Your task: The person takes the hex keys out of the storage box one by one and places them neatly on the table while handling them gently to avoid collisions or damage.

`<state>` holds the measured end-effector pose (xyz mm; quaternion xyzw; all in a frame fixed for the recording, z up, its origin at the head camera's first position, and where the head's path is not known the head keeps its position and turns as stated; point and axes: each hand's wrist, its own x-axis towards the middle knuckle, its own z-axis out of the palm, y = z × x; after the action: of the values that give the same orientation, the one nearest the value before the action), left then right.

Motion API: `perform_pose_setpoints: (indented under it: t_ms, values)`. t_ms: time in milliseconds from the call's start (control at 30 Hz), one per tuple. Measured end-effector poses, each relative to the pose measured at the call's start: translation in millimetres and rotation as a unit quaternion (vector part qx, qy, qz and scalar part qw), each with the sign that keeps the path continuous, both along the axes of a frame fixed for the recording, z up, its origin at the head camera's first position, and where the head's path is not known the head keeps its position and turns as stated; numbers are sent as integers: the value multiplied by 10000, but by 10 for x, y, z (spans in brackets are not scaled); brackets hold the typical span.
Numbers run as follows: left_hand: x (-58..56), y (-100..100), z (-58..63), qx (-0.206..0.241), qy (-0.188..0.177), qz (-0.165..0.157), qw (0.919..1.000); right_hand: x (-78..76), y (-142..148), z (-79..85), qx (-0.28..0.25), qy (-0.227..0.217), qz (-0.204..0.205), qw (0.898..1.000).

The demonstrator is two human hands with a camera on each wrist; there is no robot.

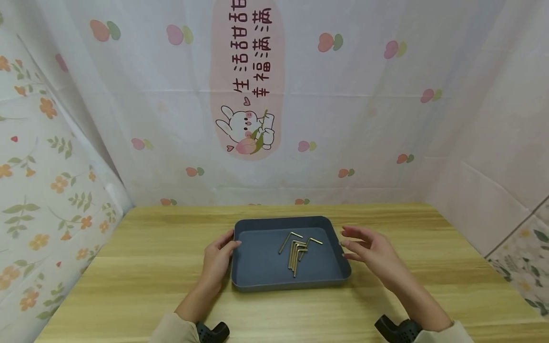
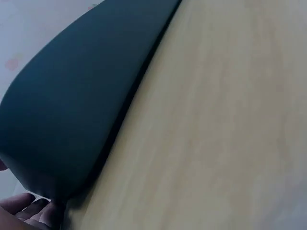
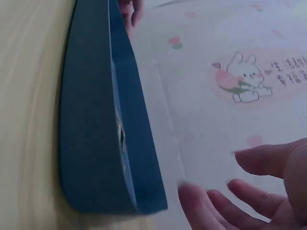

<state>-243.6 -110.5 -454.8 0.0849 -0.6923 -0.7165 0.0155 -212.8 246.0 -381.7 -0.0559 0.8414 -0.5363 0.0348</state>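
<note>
A shallow dark blue-grey tray (image 1: 261,262) sits on the wooden table. Inside it, right of the middle, lie several brass-coloured hex keys (image 1: 293,255), most of them in an overlapping bunch. At the tray's left side my left hand (image 1: 216,259) grips the wall, thumb over the rim and fingers along the outside. My right hand (image 1: 371,247) is just off the tray's right side, fingers spread and slightly bent, holding nothing. The right wrist view shows a gap between those fingertips (image 3: 192,191) and the tray wall (image 3: 91,120).
The wooden table (image 1: 171,238) extends on both sides of the tray. Behind it hangs a white printed cloth (image 1: 343,105) with a rabbit picture, and a flowered cloth (image 1: 51,190) hangs along the left. Both wrists wear black devices (image 1: 212,332).
</note>
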Motion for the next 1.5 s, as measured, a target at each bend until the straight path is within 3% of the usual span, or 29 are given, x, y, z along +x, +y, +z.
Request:
perform_pose_setpoints:
  t_ms: [67,167,300,533,767,1100,1500]
  values:
    - [2,-3,-17,-352,80,19,9993,-34,-65,6,-193,-173,195,9995]
    - [7,-20,-35,-497,146,-14,9987,-84,-166,-12,36,-334,542,9980]
    - [3,-42,-45,-607,160,-12,9980,-153,-314,-76,746,-463,892,9921]
    - [-16,-66,-68,-721,181,-58,9972,-218,-555,-162,1991,-354,945,9748]
    - [-5,-76,-75,-717,191,-110,9972,-317,-650,-149,1866,-589,1082,9747]
    - [-11,-43,-75,-702,207,-142,9972,-510,-724,-99,1319,-1400,1031,9759]
    - [-5,-4,-93,-704,275,-263,9968,-693,-790,-111,1882,-1416,505,9706]
